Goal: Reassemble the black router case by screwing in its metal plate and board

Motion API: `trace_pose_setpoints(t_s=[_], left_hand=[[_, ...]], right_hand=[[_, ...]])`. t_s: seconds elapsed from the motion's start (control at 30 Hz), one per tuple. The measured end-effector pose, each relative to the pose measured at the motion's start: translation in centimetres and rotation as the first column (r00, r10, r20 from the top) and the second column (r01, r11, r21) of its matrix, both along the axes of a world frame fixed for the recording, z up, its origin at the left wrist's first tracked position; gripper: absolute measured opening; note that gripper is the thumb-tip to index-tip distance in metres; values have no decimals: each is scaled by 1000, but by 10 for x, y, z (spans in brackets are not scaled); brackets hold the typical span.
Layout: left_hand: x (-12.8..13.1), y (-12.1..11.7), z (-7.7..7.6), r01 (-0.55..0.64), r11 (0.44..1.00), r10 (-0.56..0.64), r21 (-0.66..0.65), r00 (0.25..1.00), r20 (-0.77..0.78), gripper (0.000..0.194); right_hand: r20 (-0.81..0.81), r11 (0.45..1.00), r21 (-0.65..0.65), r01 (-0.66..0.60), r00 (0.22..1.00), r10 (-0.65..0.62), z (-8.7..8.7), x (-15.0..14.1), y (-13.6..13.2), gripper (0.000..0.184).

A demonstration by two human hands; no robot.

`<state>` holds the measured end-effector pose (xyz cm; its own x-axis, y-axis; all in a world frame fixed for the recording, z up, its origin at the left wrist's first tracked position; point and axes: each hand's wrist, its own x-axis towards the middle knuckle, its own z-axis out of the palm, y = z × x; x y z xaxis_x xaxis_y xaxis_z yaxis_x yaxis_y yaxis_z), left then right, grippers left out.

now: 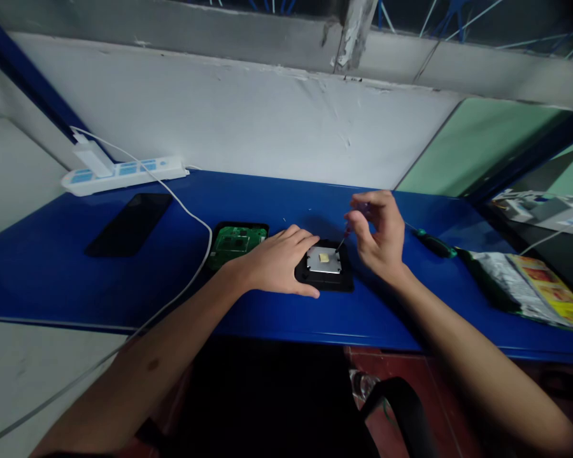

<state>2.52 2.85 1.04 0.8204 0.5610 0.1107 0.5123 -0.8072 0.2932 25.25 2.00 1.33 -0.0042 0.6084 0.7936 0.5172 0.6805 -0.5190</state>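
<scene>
My left hand (pixel 284 262) steadies a black plastic cover (pixel 323 284) on the blue table, fingers at its far edge and thumb at its near edge. Inside that cover lies a silvery metal plate (pixel 333 266) with a small pale yellowish pad (pixel 323 257) at its middle. My right hand (pixel 379 235) is closed on a screwdriver (pixel 347 230) with a thin shaft and a purplish handle, mostly hidden by the fingers. The shaft slants down, its tip at the plate's upper right corner. Partly behind my left hand sits a green circuit board (pixel 239 242) in a black case.
A dark phone (pixel 130 224) lies at the left, near a white power strip (pixel 127 173). Its white cable (pixel 191 213) runs across the table toward me. At the right lie another screwdriver (pixel 434 243), dark green and black, and a colourful packet (pixel 530 283).
</scene>
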Motion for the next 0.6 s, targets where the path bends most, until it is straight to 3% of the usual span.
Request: trace_pose_setpoints(t_s=[0.13, 0.37, 0.6], left_hand=[[-1, 1, -2, 4, 1000, -4, 1, 1000, 15, 100], [-1, 0, -1, -6, 1000, 6, -7, 1000, 12, 99], [-1, -1, 2, 0, 1000, 0, -17, 1000, 15, 96]], right_hand=[[-18, 998, 28, 48, 999, -47, 0, -1, 1, 28], [-76, 994, -53, -95, 993, 90, -1, -6, -6, 25], [-13, 999, -43, -20, 1000, 19, -1, -4, -3, 21]])
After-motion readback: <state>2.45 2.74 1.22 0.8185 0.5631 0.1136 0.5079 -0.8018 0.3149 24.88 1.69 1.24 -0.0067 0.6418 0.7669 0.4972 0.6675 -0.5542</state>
